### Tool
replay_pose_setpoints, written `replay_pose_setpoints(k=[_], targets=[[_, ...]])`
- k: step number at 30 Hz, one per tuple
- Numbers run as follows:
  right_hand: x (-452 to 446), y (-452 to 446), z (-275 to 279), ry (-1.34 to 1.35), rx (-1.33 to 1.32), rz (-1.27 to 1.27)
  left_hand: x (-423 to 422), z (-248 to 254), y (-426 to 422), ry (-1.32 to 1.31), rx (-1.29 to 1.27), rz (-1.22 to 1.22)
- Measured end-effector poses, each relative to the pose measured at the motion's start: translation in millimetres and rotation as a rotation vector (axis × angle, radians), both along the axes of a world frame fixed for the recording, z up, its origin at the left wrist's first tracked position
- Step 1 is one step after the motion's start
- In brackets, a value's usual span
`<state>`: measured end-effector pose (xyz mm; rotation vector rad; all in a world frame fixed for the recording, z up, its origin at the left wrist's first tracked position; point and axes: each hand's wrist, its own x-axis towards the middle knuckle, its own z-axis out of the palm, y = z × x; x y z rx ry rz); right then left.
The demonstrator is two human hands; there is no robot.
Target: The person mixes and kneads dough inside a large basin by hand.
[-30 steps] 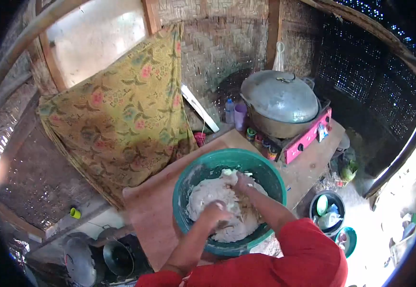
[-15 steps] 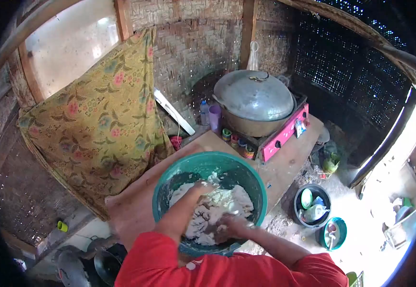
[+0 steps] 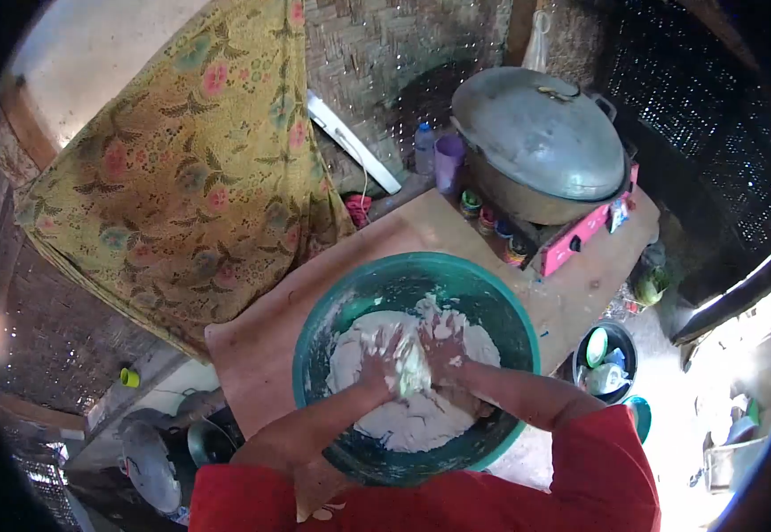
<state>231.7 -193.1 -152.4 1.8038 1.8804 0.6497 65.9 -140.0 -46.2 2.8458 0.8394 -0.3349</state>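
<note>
A large green basin (image 3: 314, 332) stands on the wooden table, with a mass of white floury dough (image 3: 412, 426) inside. My left hand (image 3: 387, 356) lies on the left part of the dough, its fingers spread and coated white. Beside it, on the right, my right hand (image 3: 443, 348) presses into the same mass, fingers apart and pointing away from me. A pale greenish lump (image 3: 413, 371) shows between the two hands. Both palms are hidden against the dough.
A big lidded pot (image 3: 541, 133) sits on a pink stove (image 3: 581, 235) at the table's back right. Near it are a purple cup (image 3: 448, 162) and a bottle (image 3: 424, 149). Patterned cloth (image 3: 190, 177) hangs at left. A dark basin (image 3: 621, 341) stands on the floor.
The view has shifted closer to the basin. Both hands, earlier apart and staggered in the basin, now lie side by side on the dough near its middle.
</note>
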Motion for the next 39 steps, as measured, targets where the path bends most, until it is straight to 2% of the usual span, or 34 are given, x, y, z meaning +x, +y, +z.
replay_pose_setpoints(k=[1, 2, 3, 5, 7, 8, 9, 10, 11, 12, 13, 14, 16, 17, 18, 19, 21, 23, 24, 25, 26, 27, 28, 30, 31, 32, 33, 34, 36, 37, 38, 39], targets=[[4.4, 10.4, 13.8, 0.524, 0.091, -0.034, 9.5, -12.4, 11.5, 0.008, -0.008, 0.002], [15.3, 22.2, -17.8, 0.528, 0.083, -0.037, 19.6, -28.7, 22.8, -0.008, 0.006, 0.037], [28.7, 37.2, -53.8, 0.011, 0.131, -0.040, 27.3, -44.3, 33.1, -0.022, 0.018, 0.070], [34.8, 41.1, -63.7, -0.507, 0.163, -0.035, 39.8, -81.5, 54.8, 0.049, -0.007, 0.106], [36.5, 59.9, 35.6, 0.340, -0.175, -0.245, 49.6, -95.0, 75.7, -0.133, 0.006, 0.172], [40.8, 61.2, 38.0, 0.544, -0.070, -0.207, 57.2, -86.7, 82.3, -0.147, 0.018, 0.171], [44.8, 62.4, 42.1, 0.747, 0.026, -0.149, 65.6, -76.5, 87.1, -0.217, -0.107, 0.334], [49.8, 66.7, 41.4, 0.735, 0.040, -0.142, 67.4, -67.3, 85.4, -0.284, -0.238, 0.494], [52.8, 69.9, 43.0, 0.893, 0.059, -0.247, 55.0, -60.6, 79.4, -0.412, -0.132, 0.315], [52.0, 66.9, 42.7, 1.053, 0.073, -0.354, 46.0, -55.4, 68.3, -0.418, -0.127, 0.312], [54.9, 70.0, 33.8, 1.112, 0.028, -0.362, 40.1, -47.5, 61.5, -0.417, -0.192, 0.278], [53.8, 67.6, 48.7, 1.099, 0.055, -0.337, 39.3, -33.6, 66.6, -0.427, -0.240, 0.242], [37.6, 37.6, 56.5, 1.463, 0.134, -0.383, 26.9, -20.7, 61.7, -0.419, -0.371, 0.191], [35.9, 25.1, 59.2, 1.629, 0.130, -0.172, 15.6, -20.9, 55.2, -0.402, -0.449, 0.170], [31.3, 12.9, 59.9, 1.453, -0.070, -0.166, 5.4, -21.0, 52.3, -0.385, -0.525, 0.146], [23.4, -5.5, 73.8, 1.267, -0.259, -0.160, -14.9, -11.0, 37.7, -0.359, -0.478, 0.049], [-15.2, -52.0, 134.0, 1.006, -0.491, -0.125, -41.2, 7.3, 7.3, -0.137, -0.251, -0.187], [-57.3, -80.9, 164.6, 0.869, -0.472, -0.135, -55.0, 4.5, -19.0, 0.059, -0.087, -0.322], [-68.1, -87.0, 132.7, 0.874, -0.491, -0.137, -64.9, 0.3, -39.2, -0.063, -0.143, -0.213], [-77.5, -88.7, 86.5, 0.881, -0.362, -0.102, -70.6, 1.1, -49.5, -0.182, -0.193, -0.101], [-82.6, -81.8, 88.1, 0.854, -0.257, -0.078, -64.1, 11.2, -48.3, -0.176, -0.206, -0.093], [-87.7, -75.0, 89.8, 0.825, -0.152, -0.058, -48.8, 21.1, -40.9, -0.053, -0.164, 0.007], [-84.1, -61.0, 97.6, 0.828, -0.169, -0.056, -39.8, 23.5, -36.5, 0.070, -0.127, 0.106], [-72.3, -29.0, 106.5, 0.775, -0.289, -0.059, -28.4, -37.1, -4.1, 0.022, -0.201, 0.195], [-69.0, -9.5, 113.6, 0.789, -0.322, -0.117, -21.1, -54.7, 10.2, 0.047, -0.207, 0.202], [-63.7, 1.0, 91.8, 0.790, -0.326, -0.115, -14.5, -63.0, 20.4, 0.069, -0.205, 0.208], [-55.3, 16.0, 56.7, 0.921, -0.331, -0.174, -10.8, -60.7, 23.4, -0.061, -0.167, 0.195], [-50.8, 21.0, 64.8, 0.949, -0.346, -0.184, -8.4, -61.1, 28.6, -0.064, -0.161, 0.194], [-42.8, 31.2, 87.7, 1.005, -0.376, -0.205, -7.0, -56.4, 34.1, -0.286, -0.318, 0.289], [-51.4, 29.9, 119.2, 1.373, -0.176, -0.393, -3.8, -64.6, 36.3, -0.291, -0.306, 0.287], [-58.6, 23.5, 137.4, 1.730, 0.045, -0.578, 1.8, -83.5, 39.1, -0.240, -0.182, 0.345], [-48.1, 30.8, 79.7, 1.755, 0.102, -0.524, 5.8, -89.8, 38.3, -0.197, -0.053, 0.406]])
